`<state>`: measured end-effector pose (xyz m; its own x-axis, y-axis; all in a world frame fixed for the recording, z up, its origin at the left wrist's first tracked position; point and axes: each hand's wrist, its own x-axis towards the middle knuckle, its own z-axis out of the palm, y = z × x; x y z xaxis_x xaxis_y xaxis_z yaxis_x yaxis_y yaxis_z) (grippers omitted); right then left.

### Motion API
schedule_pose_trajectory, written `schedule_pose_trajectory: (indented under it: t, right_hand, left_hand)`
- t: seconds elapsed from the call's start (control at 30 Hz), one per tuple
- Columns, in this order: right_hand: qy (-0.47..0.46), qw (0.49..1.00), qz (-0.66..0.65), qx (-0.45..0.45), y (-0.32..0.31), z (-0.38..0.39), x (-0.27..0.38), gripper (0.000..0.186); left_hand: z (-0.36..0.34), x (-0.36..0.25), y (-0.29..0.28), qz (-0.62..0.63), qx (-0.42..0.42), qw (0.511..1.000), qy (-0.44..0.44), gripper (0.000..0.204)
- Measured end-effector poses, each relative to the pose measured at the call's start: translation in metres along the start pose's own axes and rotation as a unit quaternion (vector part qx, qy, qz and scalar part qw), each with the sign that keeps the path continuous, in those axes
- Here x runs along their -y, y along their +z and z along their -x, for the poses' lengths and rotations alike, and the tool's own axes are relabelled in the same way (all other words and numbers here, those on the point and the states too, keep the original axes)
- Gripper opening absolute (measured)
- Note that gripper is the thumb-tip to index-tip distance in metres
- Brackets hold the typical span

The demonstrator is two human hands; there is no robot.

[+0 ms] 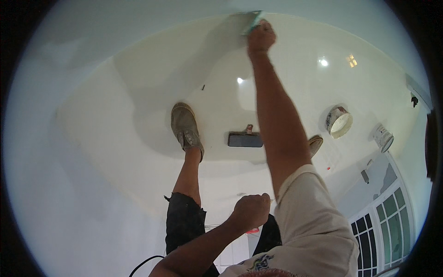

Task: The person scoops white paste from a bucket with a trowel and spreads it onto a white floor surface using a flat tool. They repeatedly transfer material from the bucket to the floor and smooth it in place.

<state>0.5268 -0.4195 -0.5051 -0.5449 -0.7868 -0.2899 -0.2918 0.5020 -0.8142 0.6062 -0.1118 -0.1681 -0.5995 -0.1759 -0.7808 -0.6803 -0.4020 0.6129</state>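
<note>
At the top, my right arm is stretched far forward. My right hand (261,37) is closed round a flat trowel-like tool (252,24) with a pale teal edge, its exact kind blurred. The tool is at the line where the cream surface (300,69) meets the pale wall (184,10). Close to my body, my left hand (252,210) is closed in a fist; whatever its fingers may hold is hidden. Between my shoes lies a wide dark-bladed scraper (245,140) with a short handle, partly behind my right forearm.
My left shoe (185,124) and right shoe (315,145) are on the cream surface. An open bucket (340,122) with pale smears stands at right, near a tilted white tub (383,138). Farther right are a small grey-bladed tool (365,176) and white-framed glass panes (393,221).
</note>
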Motion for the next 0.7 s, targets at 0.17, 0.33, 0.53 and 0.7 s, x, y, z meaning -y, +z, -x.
schedule_pose_trajectory:
  t: [0.17,0.33,0.53,0.7]
  right_hand:
    - [-0.164,0.953,0.249,0.043,0.092,0.074,0.0,0.027]
    - [0.01,0.989,-0.129,0.077,0.05,0.059,-0.037,0.028]
    - [-0.055,0.986,-0.149,0.048,-0.047,0.0,-0.082,0.015]
    - [-0.034,0.992,0.021,0.124,0.039,0.105,-0.053,0.017]
  left_hand:
    - [-0.005,0.034,0.063,0.128,-0.127,0.982,0.051,0.036]
    - [-0.008,0.022,0.018,0.016,-0.06,0.998,0.019,0.023]
    - [-0.006,0.021,0.023,0.005,-0.039,0.998,0.042,0.013]
    - [0.001,0.016,0.008,0.002,-0.039,0.999,0.033,0.012]
